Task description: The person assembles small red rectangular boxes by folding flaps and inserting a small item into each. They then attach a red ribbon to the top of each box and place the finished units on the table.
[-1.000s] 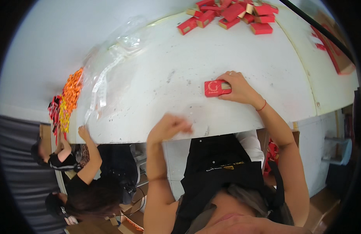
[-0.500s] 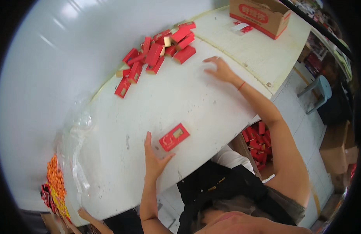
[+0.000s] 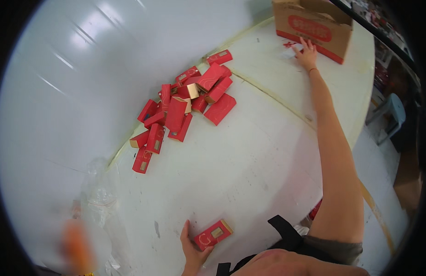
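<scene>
At the near side of the table, my left hand [image 3: 192,252] is closed round the left end of a small red box [image 3: 214,234]. Its thumb lies along the near edge, and the gold end of the box faces away from the hand. My right arm reaches far across to the back right. There my right hand [image 3: 307,57], fingers apart, is over a white slip [image 3: 292,51] and some small red pieces [image 3: 289,44]. Whether the fingertips touch them I cannot tell. Just behind stands a brown carton [image 3: 309,28] with a red lower band.
Red boxes with gold ends lie in a loose pile [image 3: 176,114] by the wall. Clear plastic wrap [image 3: 102,202] sits at the left, near a blurred orange thing [image 3: 78,248]. A blue stool [image 3: 390,115] stands on the floor at right.
My right hand has moved away to the far right, up to the slip before the carton. My left hand has closed on the red box. The whole view has shifted.
</scene>
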Demonstrator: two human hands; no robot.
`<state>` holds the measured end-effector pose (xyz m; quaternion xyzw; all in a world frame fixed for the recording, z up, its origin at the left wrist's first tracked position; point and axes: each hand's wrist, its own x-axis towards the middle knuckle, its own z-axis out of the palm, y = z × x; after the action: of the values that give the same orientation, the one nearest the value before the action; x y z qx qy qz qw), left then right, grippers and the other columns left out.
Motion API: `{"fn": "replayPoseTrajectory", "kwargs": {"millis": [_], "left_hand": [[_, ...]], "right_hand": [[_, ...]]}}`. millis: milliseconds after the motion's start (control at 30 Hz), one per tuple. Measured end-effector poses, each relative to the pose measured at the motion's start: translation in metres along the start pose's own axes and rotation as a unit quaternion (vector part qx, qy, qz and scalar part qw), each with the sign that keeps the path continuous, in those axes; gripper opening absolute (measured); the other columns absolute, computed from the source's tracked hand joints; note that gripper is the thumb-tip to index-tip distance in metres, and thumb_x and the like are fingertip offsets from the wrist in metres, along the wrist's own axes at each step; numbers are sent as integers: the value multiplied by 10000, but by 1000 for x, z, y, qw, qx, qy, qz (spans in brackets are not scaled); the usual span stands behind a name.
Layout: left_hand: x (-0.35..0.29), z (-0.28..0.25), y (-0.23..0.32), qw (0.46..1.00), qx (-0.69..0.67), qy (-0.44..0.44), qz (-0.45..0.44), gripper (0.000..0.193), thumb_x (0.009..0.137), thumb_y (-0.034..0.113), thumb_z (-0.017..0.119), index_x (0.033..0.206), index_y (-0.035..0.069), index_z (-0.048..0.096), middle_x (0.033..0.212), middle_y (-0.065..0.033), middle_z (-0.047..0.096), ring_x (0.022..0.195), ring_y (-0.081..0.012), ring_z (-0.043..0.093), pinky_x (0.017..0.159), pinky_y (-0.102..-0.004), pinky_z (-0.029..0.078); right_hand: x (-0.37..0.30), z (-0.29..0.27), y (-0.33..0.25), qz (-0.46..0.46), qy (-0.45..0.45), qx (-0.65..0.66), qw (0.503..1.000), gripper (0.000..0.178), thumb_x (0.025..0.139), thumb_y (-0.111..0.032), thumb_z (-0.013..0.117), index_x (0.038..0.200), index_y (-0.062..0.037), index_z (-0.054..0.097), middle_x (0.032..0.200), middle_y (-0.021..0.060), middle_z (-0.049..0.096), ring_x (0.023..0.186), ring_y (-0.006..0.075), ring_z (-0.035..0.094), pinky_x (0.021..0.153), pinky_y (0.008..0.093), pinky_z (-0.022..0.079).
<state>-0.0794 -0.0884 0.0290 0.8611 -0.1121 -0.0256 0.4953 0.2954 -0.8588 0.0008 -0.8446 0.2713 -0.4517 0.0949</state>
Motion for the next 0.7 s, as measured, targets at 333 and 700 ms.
{"fn": "replayPoseTrajectory", "kwargs": {"millis": [333, 700], "left_hand": [[7, -2, 23, 997, -55, 58, -2, 940, 862, 520, 676, 1461, -79, 270, 1467, -246, 378, 1374, -332, 371, 1141, -431, 267], [12, -4, 15, 994, 47, 88, 43, 527, 907, 178, 650, 1364, -21, 479, 1358, -173, 535, 1253, -304, 500, 1062, -381, 374]], "right_hand": [[-19, -14, -74, -41, -286, -108, 951, 644, 839, -661, 537, 1390, -327, 517, 1479, 81, 461, 1393, 297, 369, 1104, 547, 264], [-168, -101, -170, -60, -340, 234, 909, 573, 766, -206, 733, 1293, -61, 559, 1088, 167, 654, 986, 310, 639, 876, 395, 511]]}}
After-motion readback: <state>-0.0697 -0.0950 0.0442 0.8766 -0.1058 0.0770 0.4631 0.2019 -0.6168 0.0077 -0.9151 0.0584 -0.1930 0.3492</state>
